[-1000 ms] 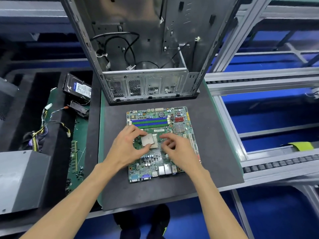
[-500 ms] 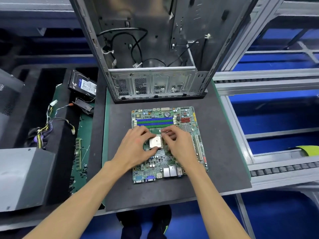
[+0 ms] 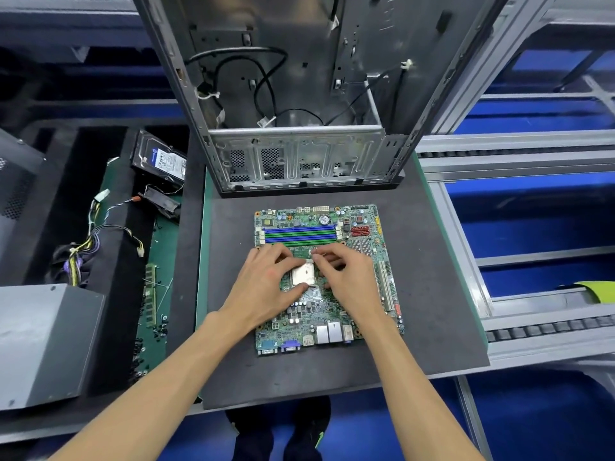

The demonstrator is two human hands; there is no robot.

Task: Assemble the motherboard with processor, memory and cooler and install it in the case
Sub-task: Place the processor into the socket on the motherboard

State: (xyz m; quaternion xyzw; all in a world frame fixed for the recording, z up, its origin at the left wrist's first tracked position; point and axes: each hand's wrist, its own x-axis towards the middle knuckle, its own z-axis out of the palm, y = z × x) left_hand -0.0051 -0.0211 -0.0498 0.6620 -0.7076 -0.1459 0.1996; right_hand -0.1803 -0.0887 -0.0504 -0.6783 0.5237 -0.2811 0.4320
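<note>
Your left hand [image 3: 266, 287] and right hand [image 3: 346, 281] are pinching the processor [image 3: 303, 273] by its edges on the motherboard [image 3: 369, 247], fingers curled.

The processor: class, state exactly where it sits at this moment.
In the head view the processor sits mid-board on the motherboard, between the left hand and right hand, just below the blue and green memory slots.

The motherboard [image 3: 327, 281] is green, its memory slots [image 3: 299, 235] striped blue and green, with a red connector block [image 3: 360, 231]. The processor [image 3: 303, 273] is dull silver. The mat [image 3: 432, 294] is dark grey, edged green. The case [image 3: 299, 158] is bare grey metal. The hard drive [image 3: 159, 159] is black with a blue-and-white label.
</note>
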